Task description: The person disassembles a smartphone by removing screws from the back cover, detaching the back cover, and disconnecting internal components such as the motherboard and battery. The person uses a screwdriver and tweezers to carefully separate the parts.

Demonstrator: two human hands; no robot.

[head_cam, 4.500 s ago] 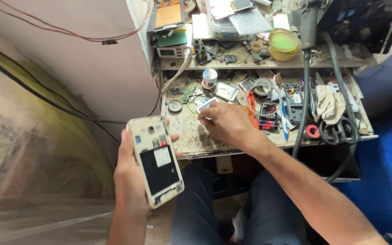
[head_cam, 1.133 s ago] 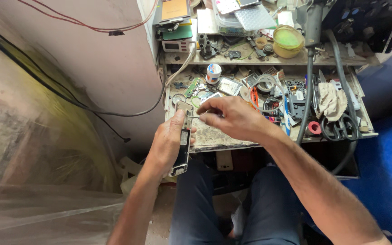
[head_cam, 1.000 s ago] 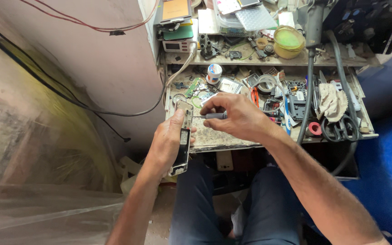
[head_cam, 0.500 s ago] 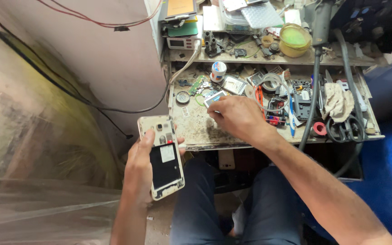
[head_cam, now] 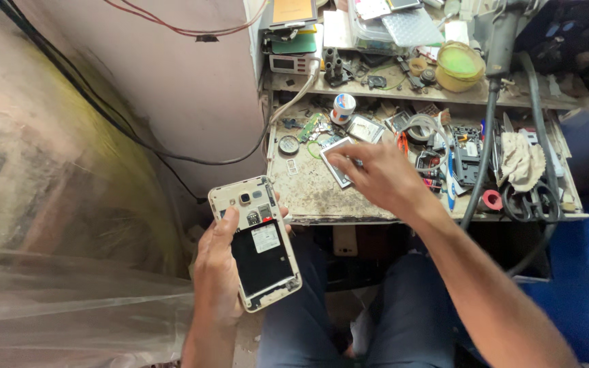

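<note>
**Gold-framed phone held open while the other hand reaches the cluttered worktop**

Head view: gold-rimmed and backless, the phone sits in the left hand, off the near left corner of the worktop and above the lap. The grip is wrapped round the phone's left edge, with the thumb laid over the frame near the camera. A white square label sits on the black battery area, with a thin red strip just above it.

The right hand is stretched over the worktop, fingertips pressed down on a flat silver-grey rectangular part; whether the fingers are pinching it or only resting on it I cannot tell, since the hand covers much of it.

What could go wrong: the phone hangs over open air past the worktop's edge, held one-handed, so a loosened grip could drop it to the floor. The reaching forearm passes close to loose small parts and red-handled cutters, which a sweep could knock off.

Farther back stand a small white round tin with a blue band, a yellow-green lidded tub and a grey meter with a display.
</note>
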